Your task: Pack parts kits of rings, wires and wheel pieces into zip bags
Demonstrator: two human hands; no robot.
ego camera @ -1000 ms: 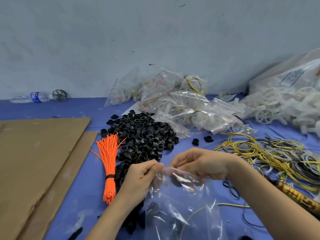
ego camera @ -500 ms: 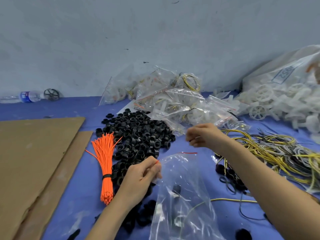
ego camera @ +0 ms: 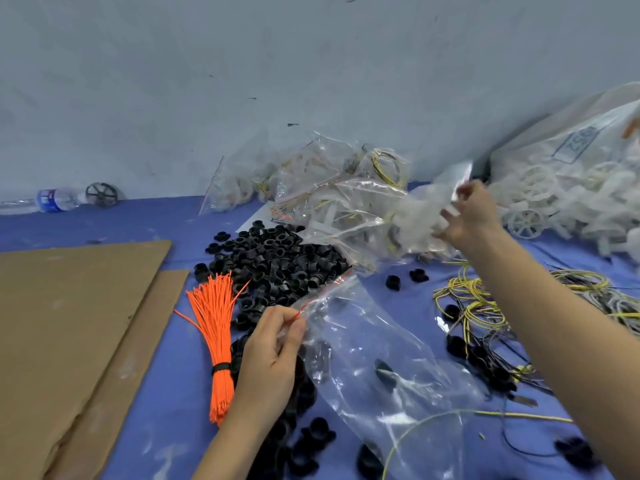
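Pinching 1 corner of the clear red-striped plastic zip bag (ego camera: 381, 341) with the left grip (ego camera: 273, 355), low on the blue surface (ego camera: 159, 403). Probably grasping a white plastic wheel piece (ego camera: 462, 183) in the right grip (ego camera: 474, 216). Risks missing the mouth: sagging, barely parted.

Two cardboard sheets (ego camera: 69, 306), one orange wire bundle (ego camera: 216, 327), one bottle (ego camera: 55, 199), one dark wheel (ego camera: 101, 194).

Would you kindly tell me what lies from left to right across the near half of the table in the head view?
Cardboard sheets → orange tie bundle → left hand → clear zip bag, which that hand pinches at its top edge → tangle of yellow and black wires.
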